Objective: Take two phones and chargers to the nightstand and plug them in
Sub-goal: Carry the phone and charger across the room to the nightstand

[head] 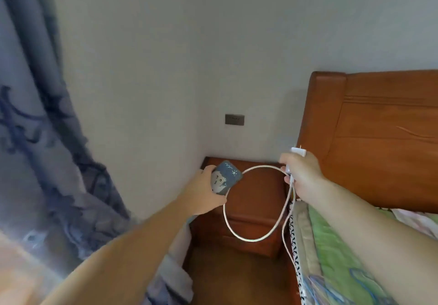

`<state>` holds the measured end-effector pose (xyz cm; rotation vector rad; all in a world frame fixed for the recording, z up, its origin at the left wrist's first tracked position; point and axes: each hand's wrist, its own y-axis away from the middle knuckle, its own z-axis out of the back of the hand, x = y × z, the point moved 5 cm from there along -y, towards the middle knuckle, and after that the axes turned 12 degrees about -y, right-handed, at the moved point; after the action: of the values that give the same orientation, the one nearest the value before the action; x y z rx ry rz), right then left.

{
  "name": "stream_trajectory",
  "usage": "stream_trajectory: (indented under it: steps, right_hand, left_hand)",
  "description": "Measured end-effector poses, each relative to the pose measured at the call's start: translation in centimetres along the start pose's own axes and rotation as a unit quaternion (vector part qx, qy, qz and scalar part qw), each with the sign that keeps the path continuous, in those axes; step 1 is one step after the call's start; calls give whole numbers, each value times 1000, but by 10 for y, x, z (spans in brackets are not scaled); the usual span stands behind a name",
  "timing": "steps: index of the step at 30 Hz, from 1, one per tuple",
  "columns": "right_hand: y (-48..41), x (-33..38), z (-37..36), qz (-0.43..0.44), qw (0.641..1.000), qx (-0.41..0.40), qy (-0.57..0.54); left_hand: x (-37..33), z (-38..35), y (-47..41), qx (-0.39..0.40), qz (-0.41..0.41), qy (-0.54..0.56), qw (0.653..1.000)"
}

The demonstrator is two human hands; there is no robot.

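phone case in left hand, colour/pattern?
Blue-grey phone case with a cartoon face and white doodles, held in the left hand; head view.

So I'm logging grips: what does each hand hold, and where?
Left hand grips the phone by its lower end. Right hand clutches the white charger plug, its cable looping below.

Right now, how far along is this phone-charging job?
Carrying looks nearly done: the person stands at the nightstand. In hand: the left hand holds a phone, the right hand holds a white charger plug with its cable looping down. Left: nothing is in the wall socket yet, and I see only one phone.
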<state>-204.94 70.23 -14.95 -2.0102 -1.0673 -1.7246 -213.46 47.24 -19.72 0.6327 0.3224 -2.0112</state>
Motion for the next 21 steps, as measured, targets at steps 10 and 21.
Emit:
stream_trajectory:
  steps: [10, 21]
  right_hand:
    - [-169, -26, -67, -116, 990, -64, -45]
    - [-353, -97, -117, -217, 965, -87, -123]
  left_hand:
    - [40, -8, -189, 13, 56, 44, 997]
    - [75, -30, -323, 14, 92, -2, 996]
